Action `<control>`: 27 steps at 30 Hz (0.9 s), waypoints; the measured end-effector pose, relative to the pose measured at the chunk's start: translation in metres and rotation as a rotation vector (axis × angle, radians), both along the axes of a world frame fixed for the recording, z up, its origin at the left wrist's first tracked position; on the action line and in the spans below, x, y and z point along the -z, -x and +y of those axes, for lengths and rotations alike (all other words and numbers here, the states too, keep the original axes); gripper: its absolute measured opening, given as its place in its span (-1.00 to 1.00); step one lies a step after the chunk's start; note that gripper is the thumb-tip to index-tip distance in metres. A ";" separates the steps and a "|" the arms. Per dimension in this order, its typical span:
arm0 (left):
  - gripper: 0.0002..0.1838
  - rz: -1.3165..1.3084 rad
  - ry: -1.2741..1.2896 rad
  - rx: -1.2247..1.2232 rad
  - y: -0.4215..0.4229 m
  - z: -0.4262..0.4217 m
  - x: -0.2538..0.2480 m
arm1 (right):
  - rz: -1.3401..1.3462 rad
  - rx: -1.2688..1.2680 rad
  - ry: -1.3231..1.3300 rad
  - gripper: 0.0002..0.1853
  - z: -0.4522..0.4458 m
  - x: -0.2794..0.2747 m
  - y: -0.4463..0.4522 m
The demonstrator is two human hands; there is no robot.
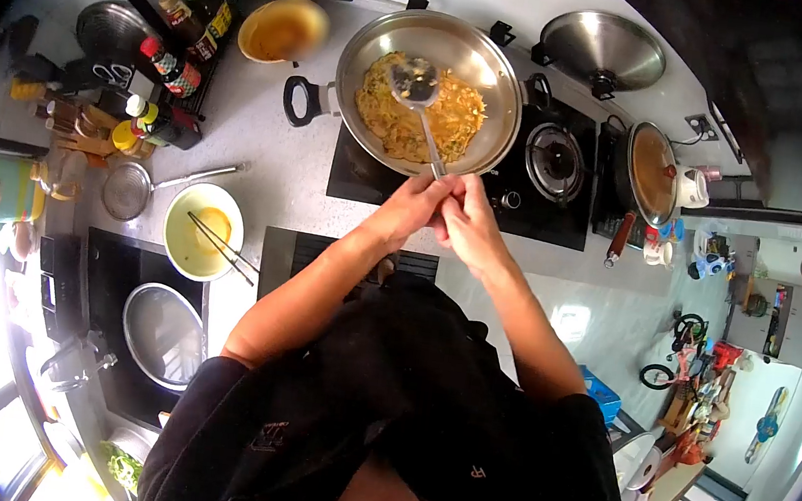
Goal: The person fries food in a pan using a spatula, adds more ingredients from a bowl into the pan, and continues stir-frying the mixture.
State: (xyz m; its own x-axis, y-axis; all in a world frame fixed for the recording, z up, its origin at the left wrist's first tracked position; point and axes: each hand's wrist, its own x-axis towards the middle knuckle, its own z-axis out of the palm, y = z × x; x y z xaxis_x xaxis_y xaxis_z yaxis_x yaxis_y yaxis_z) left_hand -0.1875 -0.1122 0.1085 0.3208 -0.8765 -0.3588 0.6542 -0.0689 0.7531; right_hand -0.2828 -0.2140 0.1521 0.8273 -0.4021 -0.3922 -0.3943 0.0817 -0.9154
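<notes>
A wide steel wok sits on the black gas hob, with a flat yellow egg mixture spread over its bottom. Resting over the egg is the round head of a metal ladle, with bits of food on it. Its handle runs down toward me. My left hand is closed at the handle's lower end, just past the wok's near rim. Pressed against it, my right hand is closed at the same spot. The fingers overlap and partly hide the handle.
Left of the hob are a yellow bowl, a pale bowl with chopsticks, a strainer and sauce bottles. A sink basin holds a colander. A lid leans behind; a covered pan stands right.
</notes>
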 end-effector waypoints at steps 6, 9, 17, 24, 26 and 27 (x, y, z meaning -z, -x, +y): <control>-0.58 -0.121 -0.025 0.017 0.002 -0.006 0.004 | -0.067 0.120 -0.028 -0.76 0.000 0.017 0.006; -0.60 -0.252 -0.025 0.083 0.008 -0.014 0.002 | -0.053 0.092 0.090 -0.62 -0.037 0.030 0.010; -0.51 -1.360 -0.577 -0.768 -0.112 0.101 0.032 | 0.319 -0.438 1.114 -0.60 -0.155 -0.065 -0.011; -0.25 -1.109 -0.803 -0.578 -0.174 0.104 0.079 | 0.744 -0.761 1.411 -0.79 -0.168 -0.137 -0.088; -0.31 -1.108 -0.796 -0.544 -0.179 0.097 0.086 | 0.873 -0.874 1.459 -0.77 -0.151 -0.150 -0.110; -0.33 -1.115 -0.806 -0.559 -0.178 0.093 0.085 | 0.918 -0.889 1.447 -0.74 -0.146 -0.152 -0.118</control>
State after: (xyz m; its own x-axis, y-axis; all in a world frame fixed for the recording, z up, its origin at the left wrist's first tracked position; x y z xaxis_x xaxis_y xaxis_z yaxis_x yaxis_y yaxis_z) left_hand -0.0098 -0.0195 0.0233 0.9706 -0.2394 -0.0247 -0.1392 -0.6421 0.7539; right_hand -0.1650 -0.3602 0.3042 0.7126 -0.4148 -0.5657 -0.2156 -0.8969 0.3861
